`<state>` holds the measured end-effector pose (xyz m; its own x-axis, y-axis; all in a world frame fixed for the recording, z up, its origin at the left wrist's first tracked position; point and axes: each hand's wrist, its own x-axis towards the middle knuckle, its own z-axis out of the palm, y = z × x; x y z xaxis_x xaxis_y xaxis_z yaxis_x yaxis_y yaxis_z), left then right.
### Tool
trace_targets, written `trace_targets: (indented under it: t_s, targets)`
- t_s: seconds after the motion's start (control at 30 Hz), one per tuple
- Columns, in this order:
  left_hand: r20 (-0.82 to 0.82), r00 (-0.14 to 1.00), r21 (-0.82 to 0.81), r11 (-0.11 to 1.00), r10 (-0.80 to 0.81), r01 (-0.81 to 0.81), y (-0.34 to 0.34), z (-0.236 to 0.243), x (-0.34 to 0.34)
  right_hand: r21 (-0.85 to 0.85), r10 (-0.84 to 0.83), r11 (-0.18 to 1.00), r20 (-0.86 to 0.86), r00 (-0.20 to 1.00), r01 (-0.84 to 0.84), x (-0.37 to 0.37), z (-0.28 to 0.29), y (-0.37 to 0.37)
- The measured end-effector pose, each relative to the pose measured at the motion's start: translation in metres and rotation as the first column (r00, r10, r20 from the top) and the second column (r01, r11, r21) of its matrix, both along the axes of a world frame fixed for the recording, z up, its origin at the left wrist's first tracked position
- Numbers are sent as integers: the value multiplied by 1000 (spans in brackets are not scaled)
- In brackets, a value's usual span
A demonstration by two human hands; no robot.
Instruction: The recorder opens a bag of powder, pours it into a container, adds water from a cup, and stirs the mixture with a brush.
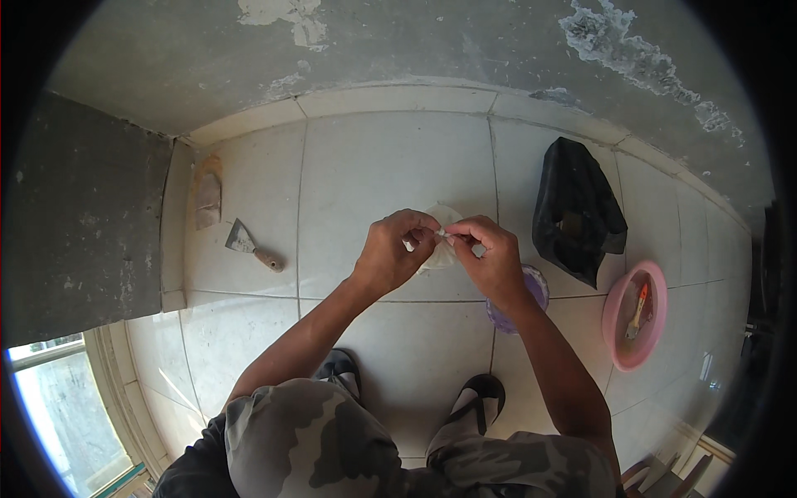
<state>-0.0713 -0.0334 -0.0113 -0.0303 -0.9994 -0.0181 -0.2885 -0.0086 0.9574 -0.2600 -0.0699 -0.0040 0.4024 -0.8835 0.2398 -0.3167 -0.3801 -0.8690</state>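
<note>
A small whitish bag (442, 259), seemingly plastic, sits on the tiled floor in front of me, partly hidden by my fingers. Its gathered, twisted neck is pinched between thumb and forefinger of my left hand (392, 249). From the other side, the fingertips of my right hand (496, 259) grip the same neck, nearly meeting the left ones. Just under my right wrist is a round purple container (531, 286), partly covered by that arm.
Left on the floor lies a putty knife (253, 246), with a brownish sandpaper-like piece (208, 202) beyond it. A black plastic bag (573, 212) rests at right. Nearby, a pink basin (612, 332) holds a paintbrush (638, 311). A peeling grey wall (398, 50) bounds the far side.
</note>
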Motion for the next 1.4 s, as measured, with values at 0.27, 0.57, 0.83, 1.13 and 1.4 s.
trace_targets:
  t_s: [0.27, 0.57, 0.83, 1.13, 1.4]
  targets:
    - [-34, 999, 317, 947, -36, 45, -7, 18, 1, 115, -73, 991, -11, 997, 74, 3, 5, 8]
    - [178, 977, 41, 992, -122, 117, -3, 5, -1, 245, -59, 969, 54, 997, 44, 8, 2, 8]
    - [193, 952, 49, 972, -236, 231, -13, 12, 2, -63, 312, 941, -211, 926, -331, 0, 19, -22]
    - [126, 958, 34, 967, -256, 254, -11, 3, -1, -64, 396, 903, -258, 881, -424, 9, 9, -29]
    - [177, 947, -2, 962, -268, 273, -13, 3, -1, -174, 264, 944, -103, 959, -279, 8, -9, -18]
